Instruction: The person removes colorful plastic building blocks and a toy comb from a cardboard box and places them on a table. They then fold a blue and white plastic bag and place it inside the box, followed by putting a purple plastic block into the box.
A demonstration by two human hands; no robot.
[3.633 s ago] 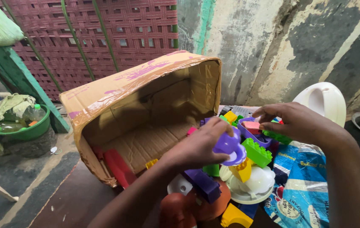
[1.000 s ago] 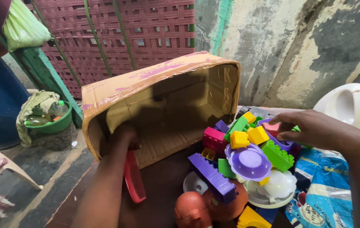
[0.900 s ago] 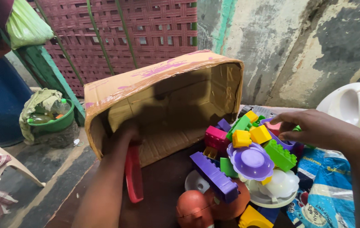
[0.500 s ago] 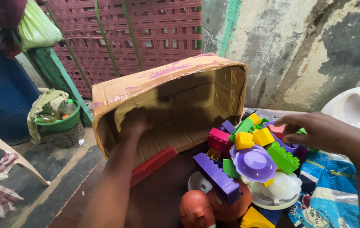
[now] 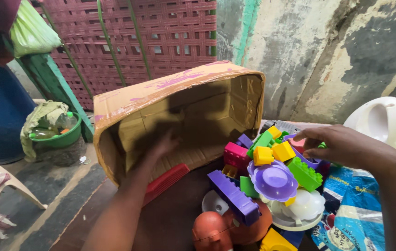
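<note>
A cardboard box (image 5: 160, 93) lies on its side with its mouth facing me. My left hand (image 5: 160, 146) is inside the box, blurred by motion, fingers spread, holding nothing. A long red toy block (image 5: 167, 180) lies at the box mouth just below that hand. My right hand (image 5: 342, 145) rests on the far side of a heap of plastic toys, fingertips on a purple tray with a pink piece (image 5: 300, 144). The heap holds a purple flower-shaped dish (image 5: 273, 180), a long purple block (image 5: 233, 196), a green block (image 5: 306, 173), yellow blocks (image 5: 272, 152) and a pink block (image 5: 236, 154).
A white plastic seat (image 5: 384, 123) stands at the right by the stained wall. A blue printed sack (image 5: 353, 218) lies under the toys. A green basin with bottles and cloth (image 5: 56, 132) sits on the floor at left, before a maroon lattice screen (image 5: 151, 37).
My left hand let go of the red block, which now lies flat at the box mouth, and moved deeper and to the right inside the box. My right hand stayed put.
</note>
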